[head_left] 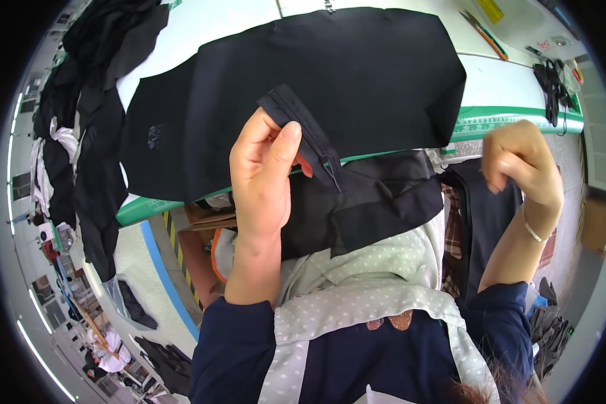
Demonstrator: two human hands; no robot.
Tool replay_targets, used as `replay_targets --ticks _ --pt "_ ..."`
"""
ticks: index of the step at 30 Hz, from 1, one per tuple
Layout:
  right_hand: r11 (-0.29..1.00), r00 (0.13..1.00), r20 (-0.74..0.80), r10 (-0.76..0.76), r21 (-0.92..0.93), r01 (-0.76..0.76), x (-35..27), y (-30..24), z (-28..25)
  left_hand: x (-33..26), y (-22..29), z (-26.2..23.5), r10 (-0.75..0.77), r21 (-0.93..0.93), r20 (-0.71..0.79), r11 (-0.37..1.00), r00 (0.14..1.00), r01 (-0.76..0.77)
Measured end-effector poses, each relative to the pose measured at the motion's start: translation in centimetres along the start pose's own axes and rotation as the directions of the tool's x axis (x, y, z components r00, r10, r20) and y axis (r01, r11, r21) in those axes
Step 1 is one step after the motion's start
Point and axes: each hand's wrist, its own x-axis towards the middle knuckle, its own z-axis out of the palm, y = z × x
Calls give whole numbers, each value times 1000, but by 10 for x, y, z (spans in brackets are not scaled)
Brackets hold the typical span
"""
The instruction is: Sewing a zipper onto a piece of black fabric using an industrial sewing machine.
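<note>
My left hand (266,172) is closed, pinching a black zipper (308,138) between thumb and fingers near its upper end. The zipper slants down to the right, its slider and pull near the lower end. Behind it, a large black fabric panel (330,74) lies flat on the table, with a small printed mark near its left end. Black fabric pieces (384,202) rest over my lap below the table edge. Out to the right, my right hand (522,158) is raised with its fingers curled in, slightly blurred; nothing shows in it.
A green strip with ruler marks (481,124) edges the white table. Scissors (481,30) lie at the far right, and a bundle of black cords (552,87) is near the right end. Black garments (97,135) are heaped at left. Dark cloth (481,202) hangs below my right hand.
</note>
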Motion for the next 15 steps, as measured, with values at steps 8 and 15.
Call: replay_targets --ticks 8,15 --pt "964 935 -349 -57 224 142 77 -7 96 -3 2 23 -18 70 -15 997 1000 19" --pt "963 902 -418 -106 184 199 88 -4 115 -2 7 15 3 129 -72 992 997 7"
